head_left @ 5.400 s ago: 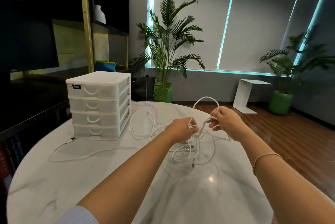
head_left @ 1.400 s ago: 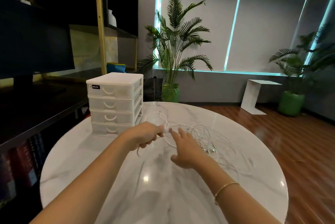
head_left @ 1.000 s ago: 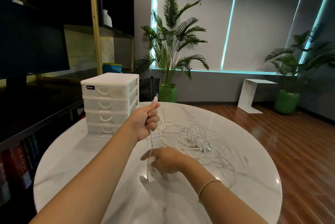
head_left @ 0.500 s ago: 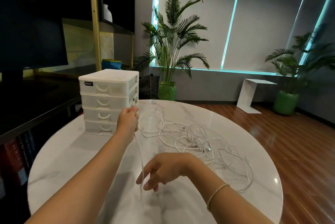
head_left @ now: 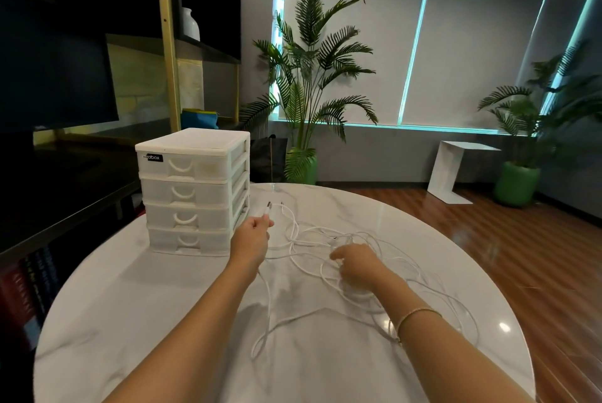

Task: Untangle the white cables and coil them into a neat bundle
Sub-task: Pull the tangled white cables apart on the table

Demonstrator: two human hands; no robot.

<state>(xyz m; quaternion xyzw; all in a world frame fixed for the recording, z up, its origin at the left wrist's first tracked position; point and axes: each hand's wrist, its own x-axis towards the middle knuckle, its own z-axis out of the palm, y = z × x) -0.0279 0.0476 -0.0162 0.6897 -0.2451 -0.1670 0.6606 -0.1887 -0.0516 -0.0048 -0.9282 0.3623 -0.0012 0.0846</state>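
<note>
Thin white cables (head_left: 420, 275) lie in loose tangled loops across the middle and right of the round marble table (head_left: 163, 321). My left hand (head_left: 252, 238) grips one cable just below its plug end (head_left: 268, 207), which sticks up beside the drawer unit. That cable runs down from my fist and loops on the table (head_left: 265, 334) near my forearms. My right hand (head_left: 355, 264) reaches into the tangle with its fingers spread over the loops, touching them; what lies under its palm is hidden.
A white plastic drawer unit (head_left: 193, 190) with several drawers stands on the table's left rear. Dark shelving and a monitor (head_left: 55, 76) are to the left. Potted palms (head_left: 309, 83) and a white side table (head_left: 454, 171) stand on the wooden floor behind.
My left hand moved right and lower with the plug end. My right hand went from hovering near the front of the table forward into the cable tangle.
</note>
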